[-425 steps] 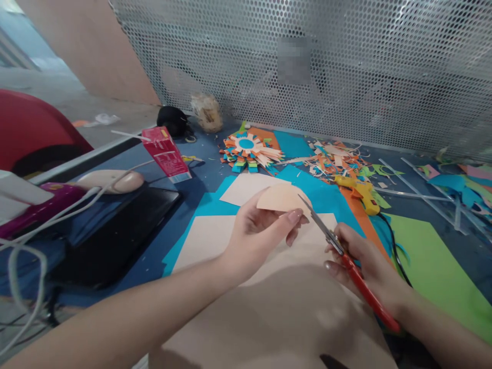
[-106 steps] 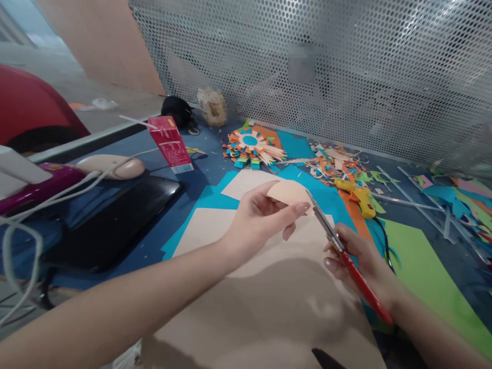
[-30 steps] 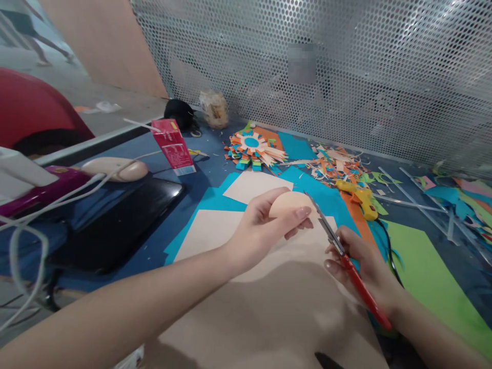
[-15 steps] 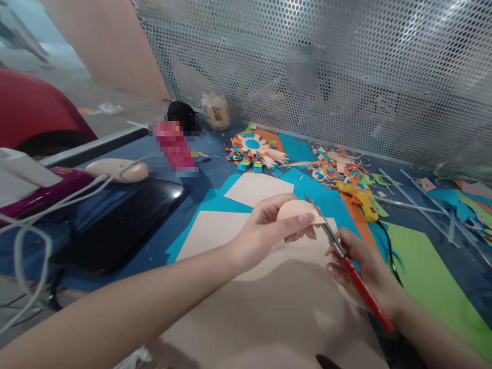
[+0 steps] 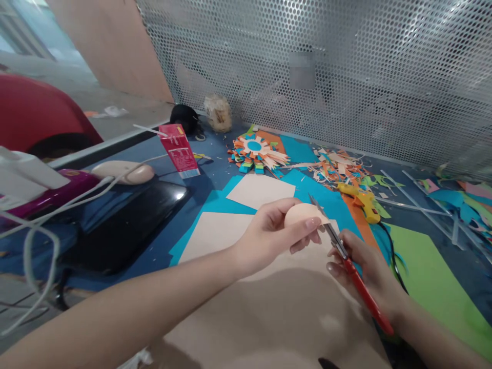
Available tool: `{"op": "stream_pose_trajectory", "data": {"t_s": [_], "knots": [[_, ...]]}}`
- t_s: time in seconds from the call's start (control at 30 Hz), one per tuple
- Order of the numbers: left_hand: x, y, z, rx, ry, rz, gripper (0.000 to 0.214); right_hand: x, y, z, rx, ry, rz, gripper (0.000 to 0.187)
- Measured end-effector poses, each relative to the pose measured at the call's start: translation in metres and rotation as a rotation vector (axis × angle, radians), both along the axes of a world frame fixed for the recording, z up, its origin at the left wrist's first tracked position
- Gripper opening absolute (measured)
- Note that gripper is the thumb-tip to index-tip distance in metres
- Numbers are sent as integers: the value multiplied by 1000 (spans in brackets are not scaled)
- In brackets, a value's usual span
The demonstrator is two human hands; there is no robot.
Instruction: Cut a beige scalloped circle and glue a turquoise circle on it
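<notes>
Two things are held above the counter: a peach paper piece, pinched by closed fingers of the left hand, and red scissors, gripped in the right hand. Fingertips beside the blades could be nicked.

I pinch the small peach paper cut-out between the thumb and fingers of my left hand. Its rounded edge faces up, its surface bows slightly, and it is lifted clear of the table. My right hand grips the red-handled metal scissors. Their slim blades slant up and away to the left, almost closed, with the tip right at the cut-out's right edge. The long red handles run back down along my palm toward the wrist.
</notes>
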State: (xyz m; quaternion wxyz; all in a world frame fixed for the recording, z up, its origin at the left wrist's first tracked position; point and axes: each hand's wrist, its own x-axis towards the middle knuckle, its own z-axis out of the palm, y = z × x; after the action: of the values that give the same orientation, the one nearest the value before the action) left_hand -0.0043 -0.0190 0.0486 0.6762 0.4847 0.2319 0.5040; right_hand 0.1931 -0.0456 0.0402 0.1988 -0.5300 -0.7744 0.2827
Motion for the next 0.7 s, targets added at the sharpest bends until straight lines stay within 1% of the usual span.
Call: {"op": "stream_pose_trajectory", "data": {"t_s": [0.2, 0.37, 0.5, 0.6, 0.7], "knots": [[2, 1, 3, 3, 7, 31, 25, 3, -1, -6, -9, 47, -23, 31], [3, 2, 3, 1, 30, 39, 29, 0, 0, -5, 6, 39, -47, 30], [3, 2, 5, -30, 30, 53, 33, -2, 1, -4, 43, 42, -45, 29], [2, 1, 5, -20, 1, 62, 33, -2, 1, -4, 34, 87, -48, 28], [2, 3, 3, 28, -23, 120, 25, -1, 0, -4, -12, 137, -66, 27]]}}
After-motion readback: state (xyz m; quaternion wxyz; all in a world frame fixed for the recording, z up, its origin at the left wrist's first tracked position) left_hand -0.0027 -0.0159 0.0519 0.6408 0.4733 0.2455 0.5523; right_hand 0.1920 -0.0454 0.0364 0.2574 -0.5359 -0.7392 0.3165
